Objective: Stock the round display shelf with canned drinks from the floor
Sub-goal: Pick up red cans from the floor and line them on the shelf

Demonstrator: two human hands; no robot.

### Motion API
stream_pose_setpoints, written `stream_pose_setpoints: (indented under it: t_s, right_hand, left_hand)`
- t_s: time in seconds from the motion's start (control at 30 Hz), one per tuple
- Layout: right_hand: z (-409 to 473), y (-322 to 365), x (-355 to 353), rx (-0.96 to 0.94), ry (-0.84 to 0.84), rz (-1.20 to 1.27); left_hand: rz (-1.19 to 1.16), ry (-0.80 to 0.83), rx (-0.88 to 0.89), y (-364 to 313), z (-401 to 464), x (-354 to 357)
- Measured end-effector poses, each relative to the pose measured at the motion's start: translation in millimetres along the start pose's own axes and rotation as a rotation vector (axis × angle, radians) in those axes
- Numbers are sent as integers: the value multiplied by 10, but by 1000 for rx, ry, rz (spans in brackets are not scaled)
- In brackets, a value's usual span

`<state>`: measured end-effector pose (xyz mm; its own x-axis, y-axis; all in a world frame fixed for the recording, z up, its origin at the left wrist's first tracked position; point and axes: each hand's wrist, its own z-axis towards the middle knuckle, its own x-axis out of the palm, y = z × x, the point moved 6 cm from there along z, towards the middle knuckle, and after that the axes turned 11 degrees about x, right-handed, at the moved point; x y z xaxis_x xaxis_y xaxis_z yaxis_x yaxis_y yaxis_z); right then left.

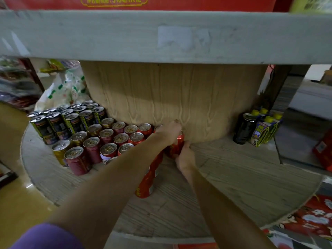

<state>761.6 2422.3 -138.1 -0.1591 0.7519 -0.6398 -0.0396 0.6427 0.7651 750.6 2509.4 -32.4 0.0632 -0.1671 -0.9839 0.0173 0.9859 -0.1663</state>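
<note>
Both hands, the left hand point(170, 131) and right hand point(186, 157), gripped a red can point(177, 145) with curled fingers against the round shelf's point(233, 177) wooden core point(170, 97).

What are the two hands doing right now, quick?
Left hand: gripping the top of a red can by the wooden core.
Right hand: curled round the same can's lower side.

Single head-worn view, wide-angle, low and close to round shelf point(233, 186). Faces forward and down toward wooden core point(170, 96); upper tier's edge point(107, 36) crosses top of frame. No second view.
</note>
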Motion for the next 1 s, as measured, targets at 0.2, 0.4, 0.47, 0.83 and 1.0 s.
stream_pose_setpoints:
  t_s: [0.2,0.4,0.47,0.83,1.0]
  right_hand:
    - [195,67,27,4,-54,-23]
    - [240,42,66,-11,-44,3]
    - [226,30,26,-2,0,21]
    - [-484,-65,-510,-9,33,14]
    - [-842,-436,-1029,88,-94,-60]
  left_hand:
    - [5,9,36,102,89,38]
    - [-24,-38,-9,114,148,104]
    - [-5,-56,-17,59,104,107]
    - [-107,-200,67,-169,-354,-220]
    - [-227,-145,206,-484,-547,-96]
